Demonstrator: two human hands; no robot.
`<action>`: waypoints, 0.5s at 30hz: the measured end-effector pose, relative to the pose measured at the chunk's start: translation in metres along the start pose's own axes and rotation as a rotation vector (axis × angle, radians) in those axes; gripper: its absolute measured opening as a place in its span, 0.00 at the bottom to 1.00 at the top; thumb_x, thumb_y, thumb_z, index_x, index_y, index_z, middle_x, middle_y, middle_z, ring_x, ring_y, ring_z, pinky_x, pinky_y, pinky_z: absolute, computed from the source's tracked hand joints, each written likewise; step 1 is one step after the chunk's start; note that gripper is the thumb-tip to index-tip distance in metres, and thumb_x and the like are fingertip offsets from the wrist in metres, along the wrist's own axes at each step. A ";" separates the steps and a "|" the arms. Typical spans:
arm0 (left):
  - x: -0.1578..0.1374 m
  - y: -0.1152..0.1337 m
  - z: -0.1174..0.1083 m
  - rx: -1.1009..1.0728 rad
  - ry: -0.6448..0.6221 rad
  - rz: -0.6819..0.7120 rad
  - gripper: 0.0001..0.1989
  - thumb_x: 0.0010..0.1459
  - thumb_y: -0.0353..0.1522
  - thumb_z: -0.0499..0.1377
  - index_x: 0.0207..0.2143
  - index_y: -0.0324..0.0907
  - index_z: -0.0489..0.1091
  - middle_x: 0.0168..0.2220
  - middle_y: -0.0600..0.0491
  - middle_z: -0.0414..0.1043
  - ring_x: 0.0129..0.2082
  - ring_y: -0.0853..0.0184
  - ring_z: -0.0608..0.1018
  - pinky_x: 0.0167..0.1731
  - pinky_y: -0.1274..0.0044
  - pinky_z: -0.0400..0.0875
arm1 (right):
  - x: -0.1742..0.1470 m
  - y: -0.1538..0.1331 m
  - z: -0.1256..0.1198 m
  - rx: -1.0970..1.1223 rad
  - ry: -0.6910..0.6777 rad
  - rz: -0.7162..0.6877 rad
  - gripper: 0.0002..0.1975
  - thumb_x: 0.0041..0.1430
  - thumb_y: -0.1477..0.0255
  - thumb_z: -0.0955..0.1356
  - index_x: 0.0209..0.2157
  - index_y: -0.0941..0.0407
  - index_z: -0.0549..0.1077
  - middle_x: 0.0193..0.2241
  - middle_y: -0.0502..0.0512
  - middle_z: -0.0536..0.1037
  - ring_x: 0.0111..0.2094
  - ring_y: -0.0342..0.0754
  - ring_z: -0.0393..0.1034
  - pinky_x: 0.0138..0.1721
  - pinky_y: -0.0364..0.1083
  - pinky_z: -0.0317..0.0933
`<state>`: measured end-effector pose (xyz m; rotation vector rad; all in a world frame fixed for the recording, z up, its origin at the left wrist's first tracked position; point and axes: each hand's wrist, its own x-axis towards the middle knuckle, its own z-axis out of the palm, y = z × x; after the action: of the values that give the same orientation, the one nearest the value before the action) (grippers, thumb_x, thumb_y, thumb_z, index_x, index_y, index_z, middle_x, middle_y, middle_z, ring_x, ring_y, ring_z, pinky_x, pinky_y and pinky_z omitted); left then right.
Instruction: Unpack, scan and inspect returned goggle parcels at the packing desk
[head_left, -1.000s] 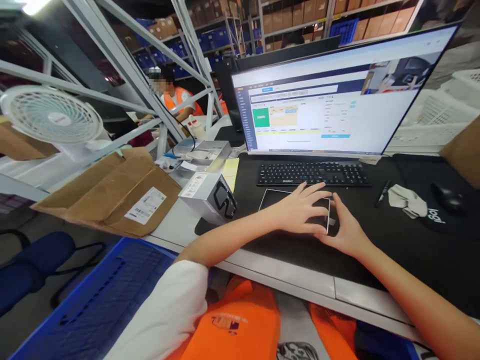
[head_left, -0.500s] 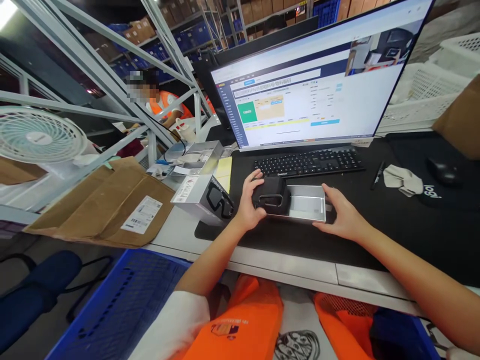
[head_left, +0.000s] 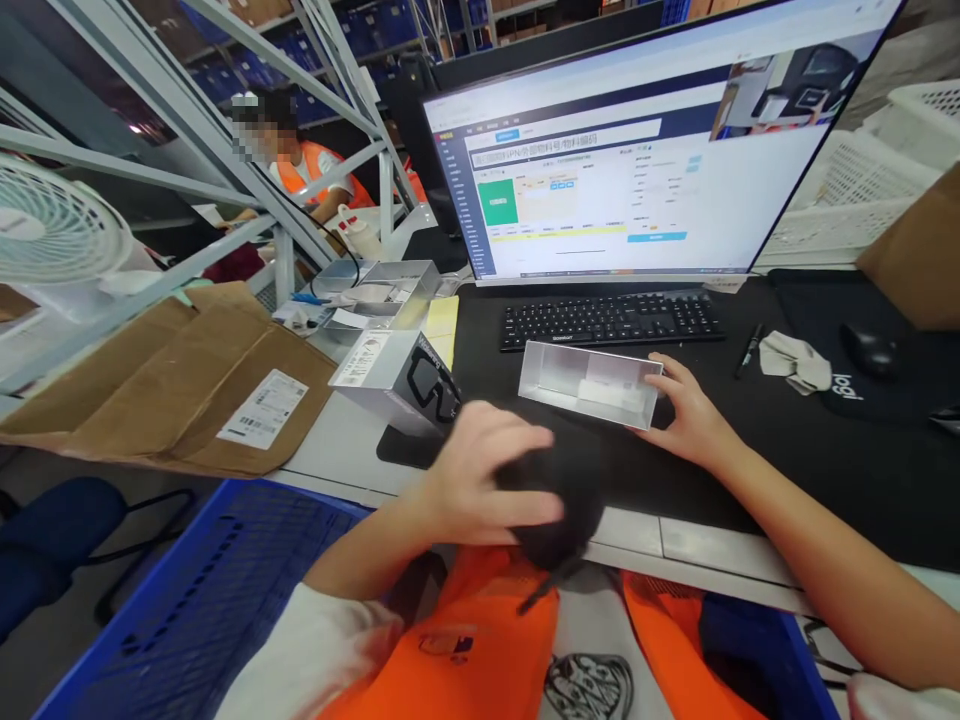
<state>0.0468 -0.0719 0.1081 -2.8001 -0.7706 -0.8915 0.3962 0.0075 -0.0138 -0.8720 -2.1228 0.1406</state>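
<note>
My left hand (head_left: 487,475), raised near the desk's front edge, is closed around a black case (head_left: 559,495) that is blurred by motion. A short dark strap or cord hangs from its lower side. My right hand (head_left: 694,415) grips the right end of an open silver-grey box (head_left: 555,380), thumb below and fingers at the upper corner. The box is tilted so that its inside shows, with a pale patch within. To the left of my left hand stands a grey carton (head_left: 390,385) printed with black goggles.
A keyboard (head_left: 611,318) lies below the monitor (head_left: 585,200). The pen (head_left: 748,350), crumpled cloth (head_left: 795,362) and mouse (head_left: 870,350) are at right. At left are a brown cardboard parcel (head_left: 180,380) and a fan (head_left: 52,220); a blue crate (head_left: 225,580) stands below. A person in an orange vest (head_left: 311,170) sits beyond.
The black case has come out of the silver box in my left hand, moving toward my body. My right hand keeps hold of the box, which is now tipped toward me.
</note>
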 end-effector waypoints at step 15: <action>0.034 -0.023 0.096 0.066 -0.516 -0.210 0.50 0.52 0.60 0.62 0.65 0.35 0.59 0.54 0.40 0.71 0.52 0.49 0.71 0.55 0.63 0.60 | 0.013 -0.018 -0.021 -0.076 -0.080 0.139 0.31 0.67 0.62 0.66 0.66 0.58 0.56 0.71 0.69 0.44 0.72 0.61 0.40 0.68 0.65 0.47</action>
<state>0.1081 -0.0141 0.0472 -2.9541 -1.1462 -0.1415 0.3959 -0.0019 0.0150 -1.0756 -2.1529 0.1693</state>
